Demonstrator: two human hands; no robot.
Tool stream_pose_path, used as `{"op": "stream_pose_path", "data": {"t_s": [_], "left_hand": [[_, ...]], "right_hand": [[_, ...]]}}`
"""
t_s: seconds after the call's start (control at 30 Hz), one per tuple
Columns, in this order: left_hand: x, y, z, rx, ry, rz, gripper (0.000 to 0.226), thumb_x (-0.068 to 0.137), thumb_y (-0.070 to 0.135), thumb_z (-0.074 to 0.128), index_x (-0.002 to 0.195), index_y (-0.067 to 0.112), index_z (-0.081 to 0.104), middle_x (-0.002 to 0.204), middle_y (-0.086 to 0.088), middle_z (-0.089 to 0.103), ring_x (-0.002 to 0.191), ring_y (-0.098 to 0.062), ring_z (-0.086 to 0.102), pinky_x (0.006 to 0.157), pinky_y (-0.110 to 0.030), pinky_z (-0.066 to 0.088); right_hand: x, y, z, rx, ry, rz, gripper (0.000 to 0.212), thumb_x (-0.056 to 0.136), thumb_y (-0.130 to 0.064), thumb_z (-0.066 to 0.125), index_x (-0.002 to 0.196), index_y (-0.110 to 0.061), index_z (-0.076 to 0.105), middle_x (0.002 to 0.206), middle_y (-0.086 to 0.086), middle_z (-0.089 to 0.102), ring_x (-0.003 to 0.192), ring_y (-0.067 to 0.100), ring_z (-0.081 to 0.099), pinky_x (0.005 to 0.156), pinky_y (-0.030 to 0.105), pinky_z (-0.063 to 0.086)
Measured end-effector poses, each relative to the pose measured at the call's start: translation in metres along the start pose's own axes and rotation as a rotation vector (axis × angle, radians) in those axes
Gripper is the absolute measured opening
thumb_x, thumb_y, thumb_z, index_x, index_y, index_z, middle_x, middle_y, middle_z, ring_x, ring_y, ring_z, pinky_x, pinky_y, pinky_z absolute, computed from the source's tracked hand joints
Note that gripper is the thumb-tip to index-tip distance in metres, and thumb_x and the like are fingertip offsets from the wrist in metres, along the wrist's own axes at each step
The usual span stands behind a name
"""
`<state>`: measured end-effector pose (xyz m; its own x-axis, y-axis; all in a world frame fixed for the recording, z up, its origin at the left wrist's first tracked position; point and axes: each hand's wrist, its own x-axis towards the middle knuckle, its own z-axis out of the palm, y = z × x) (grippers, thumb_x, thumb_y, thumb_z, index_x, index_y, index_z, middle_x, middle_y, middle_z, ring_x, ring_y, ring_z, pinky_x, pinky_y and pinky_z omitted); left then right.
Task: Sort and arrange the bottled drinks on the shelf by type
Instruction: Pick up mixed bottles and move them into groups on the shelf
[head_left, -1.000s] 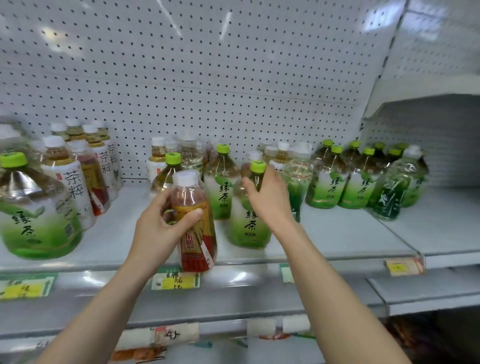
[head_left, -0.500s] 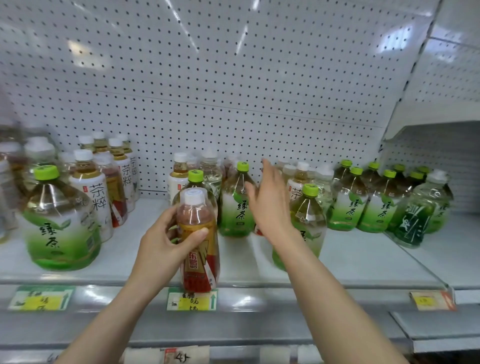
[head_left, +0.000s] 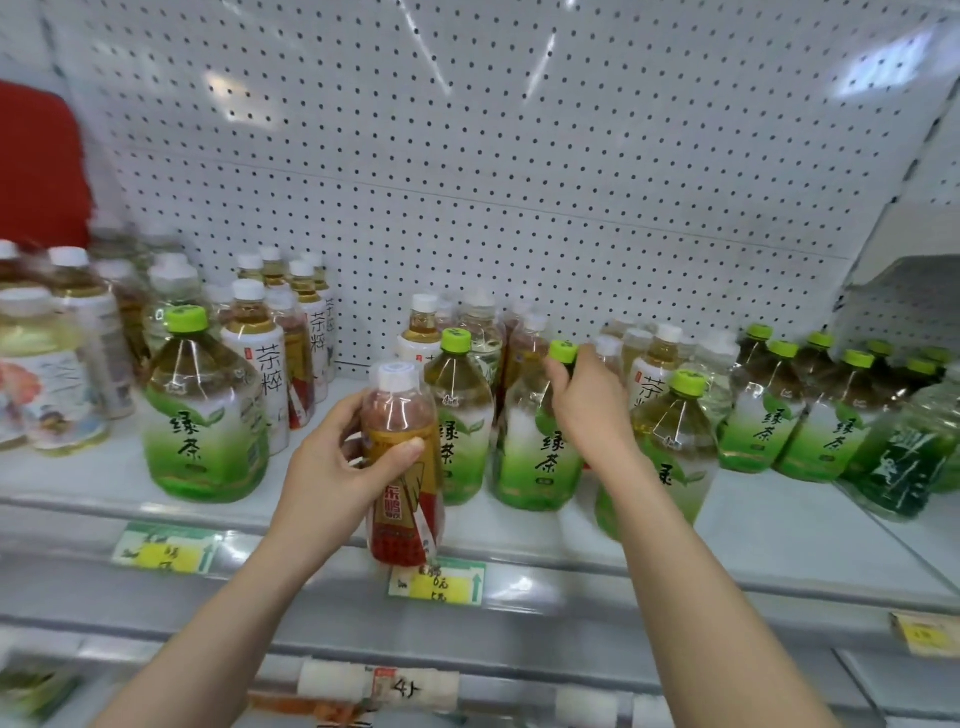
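Just above the yellow price tag (head_left: 436, 582), closest to the lens, the left hand (head_left: 332, 467) gripped a red-labelled bottle (head_left: 402, 483). Fingers and thumb were wrapped round its upper half, and it hung in front of the shelf (head_left: 779, 499) edge, apparently not resting on it. Up and right of the tag, the right hand (head_left: 587, 410) reached into the front row, its fingers curled round the neck of a green tea bottle (head_left: 540, 452) standing on the shelf just under its green cap. Farther right of the tag, a second green tea bottle (head_left: 675, 441) stood just beside that forearm, near the front edge. Beyond the tag, white-capped bottles (head_left: 260, 364) crowded back towards the pegboard (head_left: 519, 182).

Watching from my remote desk, I judged the main risk to be the forearm. Drawing the gripped bottle out of so tight a row could sweep the neighbour by the arm off the edge, or topple those packed behind. The red-labelled bottle, held one-handed beyond the edge, could slip if the grip loosened.
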<state>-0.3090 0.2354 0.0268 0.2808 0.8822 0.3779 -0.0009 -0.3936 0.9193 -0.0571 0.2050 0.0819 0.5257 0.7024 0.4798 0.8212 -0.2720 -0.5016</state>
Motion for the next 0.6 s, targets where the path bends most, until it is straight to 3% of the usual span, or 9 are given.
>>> {"op": "stream_pose_path", "data": {"t_s": [0.1,0.2,0.3,0.43,0.5,0.6], "left_hand": [[0.002,0.002,0.002,0.002,-0.017,0.008,0.079,0.056,0.058,0.080,0.128,0.034,0.055,0.118,0.014,0.066,0.109,-0.010,0.064,0.094,-0.037,0.054],[0.002,0.003,0.005,0.000,-0.036,-0.001,0.072,0.059,0.053,0.084,0.124,0.039,0.055,0.117,0.015,0.065,0.108,-0.008,0.063,0.094,-0.037,0.053],[0.003,0.004,0.008,0.016,-0.046,0.012,0.075,0.055,0.060,0.074,0.124,0.036,0.056,0.117,0.015,0.066,0.107,-0.008,0.064,0.093,-0.037,0.054],[0.001,0.009,0.014,0.061,-0.066,0.059,0.076,0.060,0.060,0.074,0.127,0.029,0.057,0.117,0.013,0.067,0.107,-0.008,0.064,0.093,-0.039,0.055],[0.001,0.016,0.020,0.086,-0.062,0.090,0.073,0.066,0.052,0.080,0.130,0.028,0.055,0.118,0.014,0.066,0.107,-0.006,0.063,0.093,-0.038,0.055],[0.005,0.030,0.038,0.134,-0.062,0.160,0.068,0.071,0.048,0.078,0.132,0.029,0.053,0.117,0.017,0.064,0.107,-0.005,0.062,0.094,-0.035,0.053]], "right_hand": [[-0.022,0.005,-0.015,-0.004,-0.002,-0.019,0.044,0.104,-0.041,0.038,0.126,-0.004,0.048,0.100,0.006,0.058,0.095,0.028,0.054,0.072,0.037,0.040],[-0.033,0.008,-0.020,0.060,0.018,-0.021,0.055,0.100,-0.050,0.040,0.134,-0.009,0.048,0.127,0.009,0.058,0.119,0.031,0.053,0.094,0.042,0.046],[-0.036,0.001,-0.017,0.215,-0.002,0.075,0.073,0.097,-0.059,0.043,0.151,-0.011,0.035,0.152,0.007,0.043,0.141,0.028,0.037,0.112,0.041,0.032],[-0.044,-0.003,-0.020,0.247,0.074,0.025,0.065,0.100,-0.052,0.043,0.148,-0.007,0.039,0.129,0.009,0.059,0.122,0.025,0.053,0.092,0.029,0.037],[-0.051,-0.002,-0.029,0.285,0.124,0.024,0.064,0.100,-0.054,0.041,0.143,-0.007,0.044,0.118,0.007,0.064,0.113,0.025,0.058,0.092,0.030,0.040],[-0.059,0.005,-0.050,0.334,0.187,0.025,0.051,0.097,-0.059,0.041,0.113,-0.015,0.059,0.099,0.000,0.068,0.097,0.021,0.061,0.088,0.037,0.046]]}}
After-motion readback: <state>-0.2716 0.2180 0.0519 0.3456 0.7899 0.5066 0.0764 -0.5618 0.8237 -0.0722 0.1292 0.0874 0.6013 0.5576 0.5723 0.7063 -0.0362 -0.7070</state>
